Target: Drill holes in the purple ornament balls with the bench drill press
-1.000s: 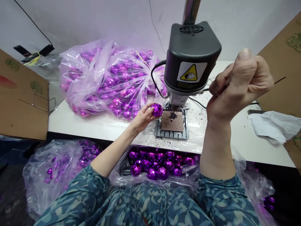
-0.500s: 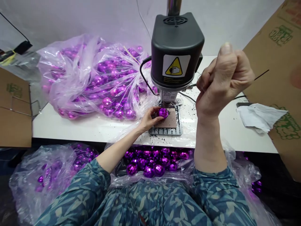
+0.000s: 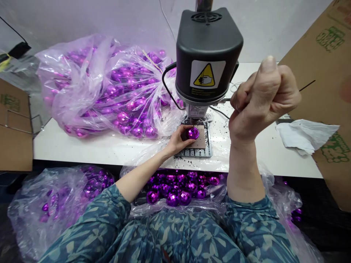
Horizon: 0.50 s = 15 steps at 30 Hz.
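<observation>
My left hand [image 3: 178, 140] pinches a shiny purple faceted ball ornament [image 3: 193, 133] between thumb and fingers. The ball rests on a brown board [image 3: 197, 143] lying on the slotted metal base [image 3: 207, 151] of a small bench drill press [image 3: 208, 47]. The drill press's lower end is right above the ball; the tip is hard to make out. Closed in a fist, my right hand [image 3: 264, 98] is raised at the machine's right side, wrapped around its feed lever [image 3: 227, 99]. Most of the lever is hidden by the fingers.
A large clear bag [image 3: 104, 87] of purple balls lies on the white table [image 3: 90, 149] at left. Several loose purple balls [image 3: 172, 199] sit in plastic below the table's front edge. Cardboard boxes [image 3: 16, 135] stand at both sides. White cloth or paper [image 3: 305, 135] lies at right. Dark shavings surround the base.
My left hand has shifted the ball slightly right, further under the drill. My right fist stays on the lever, slightly lower in view. The camera view has moved a little.
</observation>
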{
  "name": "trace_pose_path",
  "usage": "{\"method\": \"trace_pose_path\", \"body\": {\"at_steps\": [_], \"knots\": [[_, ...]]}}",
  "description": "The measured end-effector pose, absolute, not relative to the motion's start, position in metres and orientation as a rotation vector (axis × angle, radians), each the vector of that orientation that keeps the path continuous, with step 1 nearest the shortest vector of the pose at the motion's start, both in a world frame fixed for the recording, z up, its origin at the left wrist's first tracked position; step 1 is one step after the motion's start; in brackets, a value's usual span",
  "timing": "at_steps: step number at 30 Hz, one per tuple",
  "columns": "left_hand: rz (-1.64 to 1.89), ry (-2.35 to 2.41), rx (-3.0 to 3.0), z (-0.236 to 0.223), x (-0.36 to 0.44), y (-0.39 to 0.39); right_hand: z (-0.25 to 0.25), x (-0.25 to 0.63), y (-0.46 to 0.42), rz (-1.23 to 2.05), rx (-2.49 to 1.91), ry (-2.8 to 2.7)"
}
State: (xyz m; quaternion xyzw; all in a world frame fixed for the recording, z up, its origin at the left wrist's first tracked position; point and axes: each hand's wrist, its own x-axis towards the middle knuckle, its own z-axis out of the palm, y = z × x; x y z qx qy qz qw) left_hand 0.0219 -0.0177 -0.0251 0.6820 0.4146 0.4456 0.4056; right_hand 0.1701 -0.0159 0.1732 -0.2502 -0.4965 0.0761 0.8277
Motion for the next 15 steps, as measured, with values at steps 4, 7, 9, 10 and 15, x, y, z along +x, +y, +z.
{"method": "trace_pose_path", "body": {"at_steps": [4,7,9,10,15], "knots": [[1.134,1.051,1.734,-0.026,0.021,-0.018,0.158,0.169,-0.021,0.110,-0.387,-1.028],[1.136,1.041,1.734,-0.028,0.021,-0.018,0.146,0.170,-0.024,0.107,-0.330,-1.074],[1.140,1.039,1.735,-0.029,0.021,-0.017,0.140,0.172,-0.024,0.097,-0.300,-1.102],[1.141,1.037,1.736,-0.030,0.021,-0.016,0.138,0.172,-0.023,0.077,-0.296,-1.107],[1.143,1.016,1.730,-0.032,0.021,-0.015,0.129,0.175,-0.019,-0.052,-0.274,-1.114]]}}
